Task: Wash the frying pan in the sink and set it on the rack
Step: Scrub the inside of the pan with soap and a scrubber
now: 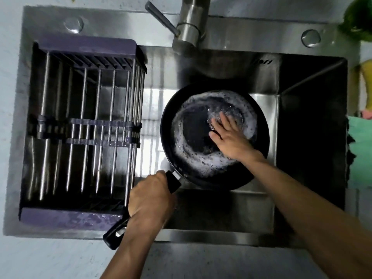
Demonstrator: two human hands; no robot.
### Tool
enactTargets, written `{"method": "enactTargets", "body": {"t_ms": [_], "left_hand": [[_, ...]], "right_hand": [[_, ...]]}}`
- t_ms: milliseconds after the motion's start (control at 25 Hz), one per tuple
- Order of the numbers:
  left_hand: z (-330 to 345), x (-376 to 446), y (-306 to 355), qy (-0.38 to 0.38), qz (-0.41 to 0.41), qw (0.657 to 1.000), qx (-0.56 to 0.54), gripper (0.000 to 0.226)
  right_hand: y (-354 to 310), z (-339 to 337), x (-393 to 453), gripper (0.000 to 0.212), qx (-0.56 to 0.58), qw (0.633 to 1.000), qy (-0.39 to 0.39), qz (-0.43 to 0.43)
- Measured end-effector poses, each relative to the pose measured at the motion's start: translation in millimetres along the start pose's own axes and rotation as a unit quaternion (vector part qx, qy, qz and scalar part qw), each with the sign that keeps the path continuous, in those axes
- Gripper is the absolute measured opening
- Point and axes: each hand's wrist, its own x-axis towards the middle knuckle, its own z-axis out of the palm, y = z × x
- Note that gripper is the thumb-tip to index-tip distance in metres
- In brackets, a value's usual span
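A black frying pan (193, 129) sits in the steel sink (310, 121), its inside ringed with white soap foam. My left hand (150, 195) grips the pan's black handle (113, 236), which points toward the near left. My right hand (229, 137) lies inside the pan with its fingers spread flat, pressing a shiny steel scourer (216, 119) against the pan's bottom. The scourer is mostly hidden under my fingers. The rack (84, 125), with purple ends and steel bars, spans the sink's left half and holds nothing.
A steel tap (191, 27) with a side lever stands behind the sink, its spout over the basin. No water stream shows. A green cloth (360, 154) lies on the counter at the right edge, with green and yellow items behind it.
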Motion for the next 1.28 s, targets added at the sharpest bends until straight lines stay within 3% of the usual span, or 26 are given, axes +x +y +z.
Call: {"method": "enactTargets", "body": {"t_ms": [40,120,200,280,320,360,480,600,640,680,760,800,880,920,1000,1080,1120,1200,1280], "left_hand": [[-0.7,-1.1,-1.4,0.0,0.003,1.0,-0.003,0.034],[-2.1,-3.3,-1.0,0.003,0.007,1.0,-0.003,0.034],[0.5,-0.3,0.9,0.008,0.011,1.0,-0.002,0.034],[-0.7,0.3,0.8,0.006,0.007,1.0,-0.007,0.032],[-1.3,-1.9,0.7,0.003,0.008,1.0,-0.007,0.032],[-2.5,-3.2,0.1,0.002,0.007,1.0,-0.01,0.032],[-1.4,-2.2,2.1,0.0,0.005,1.0,-0.002,0.035],[-1.8,-1.9,2.0,-0.001,0.001,1.0,-0.009,0.035],[-2.4,-3.5,1.0,-0.004,0.003,1.0,-0.01,0.035],[-3.3,-3.7,-0.3,-0.003,0.002,1.0,-0.012,0.036],[-2.0,-1.3,1.6,-0.005,0.006,1.0,-0.009,0.036],[1.1,-0.7,1.6,-0.004,0.007,1.0,-0.009,0.035],[0.8,0.0,2.1,-0.003,0.002,1.0,-0.021,0.035],[-0.6,-1.1,1.1,-0.006,0.002,1.0,-0.018,0.034],[-2.0,-1.6,0.8,-0.003,0.002,1.0,-0.004,0.034],[-1.3,-0.4,3.0,-0.007,-0.002,1.0,-0.005,0.034],[-0.4,0.8,2.7,-0.01,-0.005,1.0,-0.011,0.034],[0.1,0.6,0.7,-0.016,-0.007,1.0,-0.012,0.033],[1.4,-0.3,-0.7,-0.01,-0.006,1.0,-0.008,0.032]], "right_hand": [[7.4,9.2,-15.0,0.064,-0.028,0.999,-0.022,0.024],[-22.2,36.1,-33.6,0.064,-0.006,0.994,-0.085,-0.065],[-32.3,21.1,-2.5,0.061,0.044,0.989,-0.065,-0.123],[-8.1,4.8,9.7,0.062,-0.004,1.0,-0.008,-0.02],[4.1,10.8,-5.1,0.064,-0.026,0.999,-0.011,0.024],[2.8,24.6,-21.8,0.064,-0.021,0.999,-0.042,0.013],[-26.7,32.3,-13.3,0.059,0.036,0.988,-0.029,-0.145],[3.0,8.7,5.1,0.065,-0.035,0.999,-0.001,-0.002],[7.4,20.6,-9.0,0.07,-0.05,0.998,-0.033,0.012],[-5.3,36.0,-22.6,0.073,-0.052,0.996,-0.063,-0.035],[-25.9,35.9,-18.7,0.058,-0.012,0.989,-0.057,-0.139],[-22.5,20.7,-3.9,0.055,0.014,0.989,-0.039,-0.143],[-5.0,-3.8,-1.6,0.057,-0.005,0.999,0.012,-0.048],[-0.5,0.7,-17.0,0.059,-0.03,0.999,-0.001,-0.021],[-30.7,25.7,-38.2,0.055,0.005,0.995,-0.061,-0.083],[-40.9,14.7,-15.3,0.051,0.044,0.989,-0.047,-0.133],[-28.9,4.4,-0.3,0.053,0.027,0.994,-0.012,-0.102],[-7.2,1.7,-15.6,0.061,-0.064,0.998,-0.015,-0.019],[-19.5,32.1,-36.1,0.062,-0.032,0.994,-0.076,-0.069]]}}
